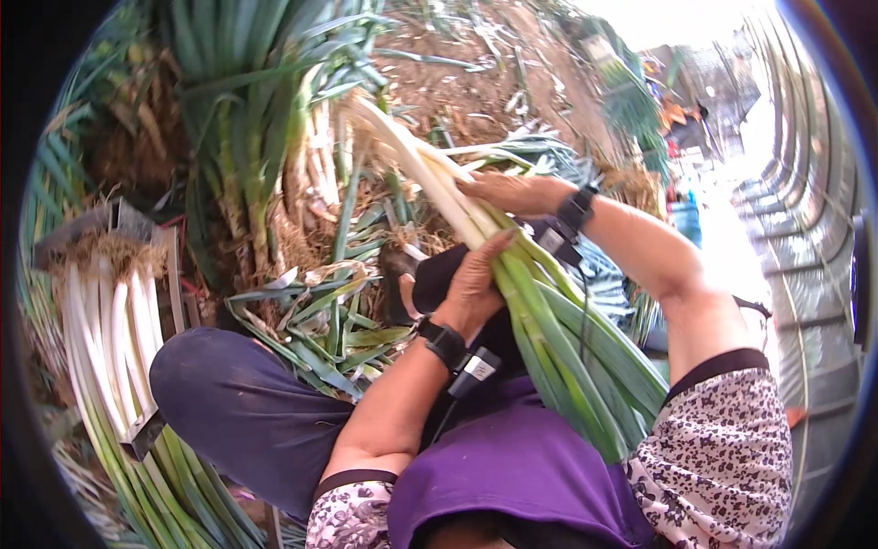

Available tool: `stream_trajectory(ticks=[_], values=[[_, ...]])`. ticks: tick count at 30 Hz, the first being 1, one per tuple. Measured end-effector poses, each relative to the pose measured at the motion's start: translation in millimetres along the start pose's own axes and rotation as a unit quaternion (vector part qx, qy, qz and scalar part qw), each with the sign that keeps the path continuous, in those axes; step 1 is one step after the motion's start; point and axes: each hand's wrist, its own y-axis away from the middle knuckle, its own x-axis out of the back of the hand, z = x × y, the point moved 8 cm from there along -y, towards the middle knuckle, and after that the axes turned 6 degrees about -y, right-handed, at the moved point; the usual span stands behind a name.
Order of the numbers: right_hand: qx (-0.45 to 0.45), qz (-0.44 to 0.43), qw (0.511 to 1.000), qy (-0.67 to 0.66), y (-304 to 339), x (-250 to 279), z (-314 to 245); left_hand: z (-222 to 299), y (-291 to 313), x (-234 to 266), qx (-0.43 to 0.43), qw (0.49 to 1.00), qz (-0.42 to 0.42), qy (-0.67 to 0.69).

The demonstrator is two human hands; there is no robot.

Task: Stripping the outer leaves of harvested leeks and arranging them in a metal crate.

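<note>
A few leeks (444,197) lie slantwise across my lap, white shanks and roots up and to the left, green leaves toward my right side. My left hand (474,284) is closed round them where white turns to green. Higher up, my right hand (514,192) grips the far side of the white shanks, its fingertips partly hidden behind them. Both wrists carry black straps with small devices.
At left, trimmed leeks (114,339) rest in a metal frame (146,220). Untrimmed leeks (238,110) with hanging roots stand ahead. Stripped leaves (338,334) litter the ground before my knee. More leeks (631,114) lie at the far right.
</note>
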Motion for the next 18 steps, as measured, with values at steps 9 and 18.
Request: stream_trajectory(ticks=[9, 18], values=[[-0.143, 0.116, 0.909, -0.374, 44.6, 32.5, -89.9, 32.7, 46.9, -61.7, -0.087, 0.979, -0.066, -0.174], [0.084, 0.146, 0.956, -0.239, 68.9, 12.3, -135.8, 136.3, 124.5, -89.3, -0.341, 0.904, 0.033, -0.255]])
